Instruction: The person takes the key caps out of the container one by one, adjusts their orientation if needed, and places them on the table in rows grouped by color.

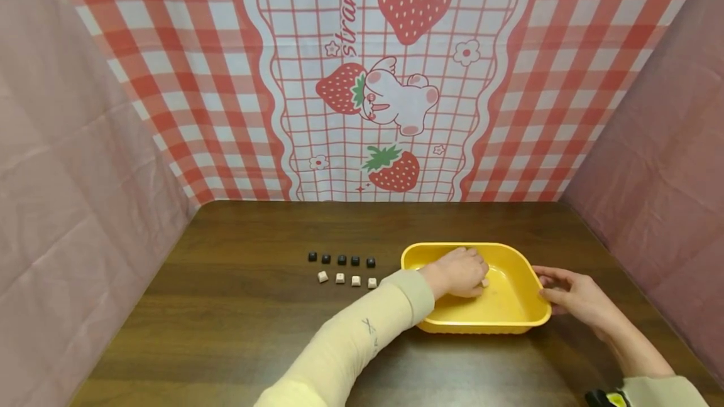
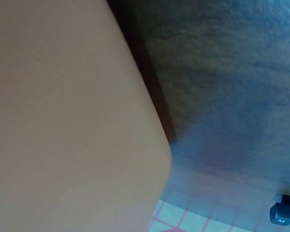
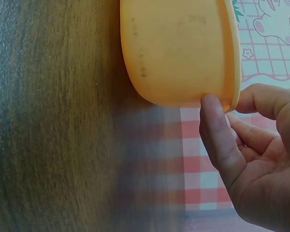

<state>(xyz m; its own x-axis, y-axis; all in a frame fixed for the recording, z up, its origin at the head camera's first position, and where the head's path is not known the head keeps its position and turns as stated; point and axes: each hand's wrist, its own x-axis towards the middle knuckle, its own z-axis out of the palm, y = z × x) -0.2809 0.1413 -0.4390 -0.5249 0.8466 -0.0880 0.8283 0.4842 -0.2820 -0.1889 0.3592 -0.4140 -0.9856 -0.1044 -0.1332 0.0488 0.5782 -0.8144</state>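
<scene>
A yellow plastic bin (image 1: pixel 509 322) sits on the table, right of centre. My left hand (image 1: pixel 462 272) reaches down inside it, fingers bent, with a small cream keycap (image 1: pixel 484 282) between thumb and fingertips. The forearm, in a pale yellow sleeve (image 1: pixel 351 338), crosses over the bin's left rim. My right hand (image 1: pixel 577 297) grips the bin's right end, thumb and fingers at the rim, as the right wrist view also shows. Left of the bin lie a row of several black keycaps (image 1: pixel 342 260) and, nearer, a row of several cream keycaps (image 1: pixel 356 281). The left wrist view is mostly filled by skin.
The dark wood table (image 1: pixel 226 331) ends at the back against a hanging cloth with strawberries (image 1: pixel 393 171) and red checks. Pink cloth walls (image 1: pixel 650 143) close in both sides. A dark strap with a yellow-green patch (image 1: pixel 615 399) is at the right sleeve's cuff.
</scene>
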